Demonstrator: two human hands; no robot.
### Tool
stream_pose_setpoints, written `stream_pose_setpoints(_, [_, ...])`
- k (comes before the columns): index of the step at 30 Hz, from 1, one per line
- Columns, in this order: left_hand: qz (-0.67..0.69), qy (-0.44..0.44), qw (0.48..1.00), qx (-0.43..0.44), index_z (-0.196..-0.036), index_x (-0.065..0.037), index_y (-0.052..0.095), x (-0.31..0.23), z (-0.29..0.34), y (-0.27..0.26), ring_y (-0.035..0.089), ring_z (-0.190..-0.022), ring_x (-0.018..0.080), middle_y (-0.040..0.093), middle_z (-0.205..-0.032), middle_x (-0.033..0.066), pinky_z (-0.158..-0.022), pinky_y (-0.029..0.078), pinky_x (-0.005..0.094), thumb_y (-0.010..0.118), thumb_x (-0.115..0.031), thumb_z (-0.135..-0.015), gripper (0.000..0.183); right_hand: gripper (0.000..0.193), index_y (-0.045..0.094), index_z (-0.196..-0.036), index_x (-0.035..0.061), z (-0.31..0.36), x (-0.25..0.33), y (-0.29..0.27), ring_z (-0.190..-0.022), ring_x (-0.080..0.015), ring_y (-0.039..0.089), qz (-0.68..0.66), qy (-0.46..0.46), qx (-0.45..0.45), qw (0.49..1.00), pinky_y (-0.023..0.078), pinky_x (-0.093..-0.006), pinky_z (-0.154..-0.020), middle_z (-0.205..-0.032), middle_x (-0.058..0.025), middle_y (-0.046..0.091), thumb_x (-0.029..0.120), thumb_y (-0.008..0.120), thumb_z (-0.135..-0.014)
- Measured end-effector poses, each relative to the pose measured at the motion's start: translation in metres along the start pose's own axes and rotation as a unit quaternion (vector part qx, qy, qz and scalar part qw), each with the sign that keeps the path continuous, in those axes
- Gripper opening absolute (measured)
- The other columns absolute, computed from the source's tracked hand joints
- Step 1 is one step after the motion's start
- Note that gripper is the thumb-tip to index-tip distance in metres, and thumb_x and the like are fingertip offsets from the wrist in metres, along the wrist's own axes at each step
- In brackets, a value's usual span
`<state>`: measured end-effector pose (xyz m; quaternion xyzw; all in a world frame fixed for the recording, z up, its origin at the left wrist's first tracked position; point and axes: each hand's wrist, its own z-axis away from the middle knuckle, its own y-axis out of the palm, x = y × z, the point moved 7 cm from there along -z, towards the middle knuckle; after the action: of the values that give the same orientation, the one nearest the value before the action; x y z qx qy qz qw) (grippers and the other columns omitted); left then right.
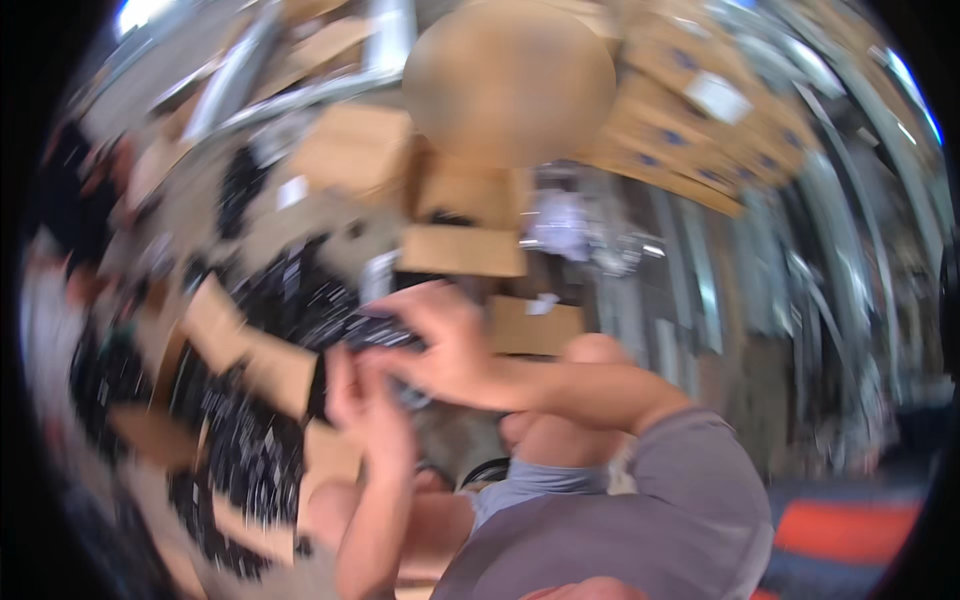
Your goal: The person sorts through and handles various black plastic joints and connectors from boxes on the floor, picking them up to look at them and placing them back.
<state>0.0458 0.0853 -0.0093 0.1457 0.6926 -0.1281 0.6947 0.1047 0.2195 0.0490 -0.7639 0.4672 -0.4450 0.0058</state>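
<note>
My right hand (440, 335) is closed round a dark, shiny piece (385, 332) in front of my lap, its fingers pointing left. Motion blur hides what kind of piece it is. Just below and left of it, my left hand (365, 395) is raised close to the piece. Its fingers are smeared, so whether they touch the piece is unclear. Beyond the hands lies a heap of black glossy items (295, 295). Left of my knees, an open cardboard box (280, 372) stands beside more black pieces (255, 455).
Ahead stands an open carton (465, 250), with a closed carton (350, 150) to its left. Flattened cardboard (690, 130) and long silvery lengths (705, 290) lie on the right. Another person (85, 200) is at the far left. A red-orange patch (845, 530) shows at lower right.
</note>
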Motion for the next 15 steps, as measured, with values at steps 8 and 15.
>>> stream_pose_setpoints(8, [0.164,-0.071,0.984,0.025,-0.145,0.008,0.036,0.013,0.005,0.011,0.057,-0.122,0.0228,0.054,-0.138,0.0188,-0.104,0.047,0.0346,0.046,-0.011,-0.107,0.043,0.02,0.058,-0.09,0.0025,0.013,-0.009,0.012,-0.088,-0.0342,0.058,-0.066,0.046,-0.003,0.997,0.045,-0.0441,-0.079,-0.09,-0.0121,0.058,0.016,0.071,-0.08])
stream_pose_setpoints(15, [0.146,-0.083,0.985,0.038,-0.147,0.006,0.034,0.009,0.005,0.014,0.056,-0.124,0.0234,0.054,-0.138,0.0184,-0.104,0.047,0.0352,0.046,-0.012,-0.106,0.047,0.018,0.06,-0.09,0.0023,0.015,-0.012,0.011,-0.088,-0.0306,0.057,-0.108,0.05,0.009,0.993,0.044,-0.0435,-0.079,-0.089,-0.01,0.059,0.013,0.071,-0.081])
